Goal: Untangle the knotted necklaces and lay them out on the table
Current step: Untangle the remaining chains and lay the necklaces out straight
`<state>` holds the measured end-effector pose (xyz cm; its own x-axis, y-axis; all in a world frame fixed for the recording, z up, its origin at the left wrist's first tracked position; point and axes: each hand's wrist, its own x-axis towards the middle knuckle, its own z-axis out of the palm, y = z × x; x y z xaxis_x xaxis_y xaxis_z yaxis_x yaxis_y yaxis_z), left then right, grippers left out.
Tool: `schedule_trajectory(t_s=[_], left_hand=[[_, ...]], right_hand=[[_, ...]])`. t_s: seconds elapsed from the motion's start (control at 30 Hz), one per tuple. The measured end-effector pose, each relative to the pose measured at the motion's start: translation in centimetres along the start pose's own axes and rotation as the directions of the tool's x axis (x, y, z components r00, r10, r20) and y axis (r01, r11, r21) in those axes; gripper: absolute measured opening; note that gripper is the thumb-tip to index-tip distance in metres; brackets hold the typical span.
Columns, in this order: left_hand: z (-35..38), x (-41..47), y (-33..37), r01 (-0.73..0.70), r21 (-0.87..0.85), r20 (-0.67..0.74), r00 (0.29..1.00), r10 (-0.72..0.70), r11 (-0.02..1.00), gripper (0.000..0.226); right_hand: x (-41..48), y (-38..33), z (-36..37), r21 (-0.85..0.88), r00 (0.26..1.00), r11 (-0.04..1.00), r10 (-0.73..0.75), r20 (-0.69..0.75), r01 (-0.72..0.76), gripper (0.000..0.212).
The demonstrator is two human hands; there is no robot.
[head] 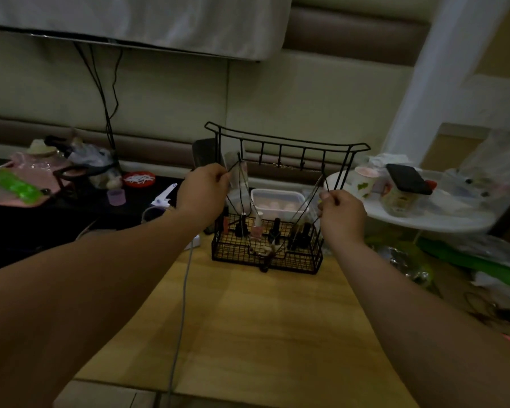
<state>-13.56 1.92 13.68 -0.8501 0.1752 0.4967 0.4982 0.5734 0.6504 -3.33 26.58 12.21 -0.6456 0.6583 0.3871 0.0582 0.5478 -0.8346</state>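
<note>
above the wooden worktop (pixel 262 319), just in front of a black wire rack (pixel 286 142), the knotted necklaces (pixel 270 250) hung in the air between two raised hands. they looked like several thin dark cords. from each hand the strands ran down and inward in a wide v and met in a small tangle low in front of the rack's mesh basket, where a few pale and dark pendants or beads were bunched together. one dark piece dangled beneath the tangle, close to the worktop. how many cords there were could not be told in the dim light.

the left hand (pixel 202 192) had its fingers curled and pinched a cord at the fingertips, with a loop of cord rising just above it. the right hand (pixel 340 214), a little lower, was likewise closed, pinching strands between thumb and forefinger.

inside the basket stood nail polish bottles (pixel 257 226), one pink and several dark; their labels were too small and dim to read. what looked like a fine gold chain (pixel 281 165) hung across the rack's hooks. behind the rack sat a clear lidded box (pixel 277 198). a grey cable (pixel 183 290) trailed over the worktop's left edge. to the right, a dark phone (pixel 408 178) lay on top of a cup.
</note>
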Motion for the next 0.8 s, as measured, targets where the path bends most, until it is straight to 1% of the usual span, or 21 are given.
schedule_trajectory(t_s=[0.07,0.13,0.23,0.3,0.37,0.4,0.47,0.53,0.57,0.63,0.8], left_hand=[[0.4,-0.5,-0.2,0.007,0.036,0.016,1.0,-0.008,0.999,0.022],[0.8,-1.1,-0.7,0.026,0.07,0.062,0.998,-0.03,0.997,0.023],[1.5,-2.2,-1.5,0.067,0.108,0.122,0.989,-0.08,0.992,0.022],[1.9,-3.0,-1.8,0.084,0.154,0.14,0.985,-0.106,0.984,0.023],[2.3,-3.5,-2.0,0.117,0.136,0.146,0.98,-0.136,0.984,0.029],[2.6,-3.6,-2.1,0.148,0.079,0.16,0.974,-0.159,0.986,0.029],[2.7,-3.5,-2.0,0.252,-0.126,0.193,0.955,-0.225,0.959,0.024],[2.5,-3.3,-1.5,0.352,-0.345,0.22,0.932,-0.29,0.87,0.019],[2.2,-3.2,-1.2,0.371,-0.416,0.222,0.927,-0.303,0.83,0.018],[1.6,-2.9,-0.5,0.375,-0.483,0.217,0.927,-0.307,0.791,0.018],[0.4,-2.2,0.8,0.392,-0.56,0.227,0.92,-0.32,0.73,0.017]], right_hand=[[-0.4,0.3,0.3,-0.049,1.0,0.999,0.004,0.023,-0.003,0.026],[-1.0,0.8,0.5,-0.09,0.999,0.996,-0.002,0.053,0.006,0.028],[-1.8,1.5,1.0,-0.097,0.995,0.995,0.017,0.097,-0.008,0.033],[-2.3,1.8,1.2,-0.127,0.992,0.992,0.04,0.121,-0.024,0.031],[-2.7,2.2,1.5,-0.111,0.987,0.992,0.082,0.14,-0.066,0.03],[-2.8,2.3,1.6,-0.049,0.979,0.991,0.129,0.156,-0.123,0.029],[-3.0,2.0,1.5,0.107,0.955,0.963,0.222,0.198,-0.247,0.026],[-3.0,1.4,1.2,0.212,0.944,0.931,0.252,0.214,-0.297,0.025],[-2.9,1.0,1.0,0.241,0.945,0.923,0.253,0.209,-0.3,0.025],[-2.6,0.2,0.5,0.283,0.948,0.911,0.252,0.196,-0.3,0.024],[-1.8,-1.1,-0.4,0.374,0.935,0.861,0.284,0.21,-0.345,0.024]])
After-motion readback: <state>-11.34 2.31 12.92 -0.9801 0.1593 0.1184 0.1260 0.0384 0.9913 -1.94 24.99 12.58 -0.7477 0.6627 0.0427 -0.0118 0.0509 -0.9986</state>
